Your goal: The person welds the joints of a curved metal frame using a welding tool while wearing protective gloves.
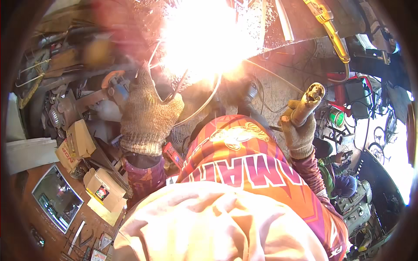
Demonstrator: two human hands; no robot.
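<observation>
A blinding white welding glare (207, 37) fills the upper middle and hides the work there. My right hand (299, 130), in a knitted work glove, is closed around a worn welding electrode holder (305, 106). From its head a thin electrode (274, 76) runs up left into the glare. My left hand (150, 111), gloved alike, is raised at the left edge of the glare. A thin dark metal rod (179, 86) passes between its thumb and fingers into the light. Beside that hand, a pale bent rod (204, 104) curves down from the glare.
A yellow angle grinder (328, 26) lies at the upper right. Opened cardboard boxes (104, 191) and a framed glass panel (57, 198) rest on a brown table (32, 178) at the left. A person (342, 180) is low at the right, beside grey machinery (357, 209).
</observation>
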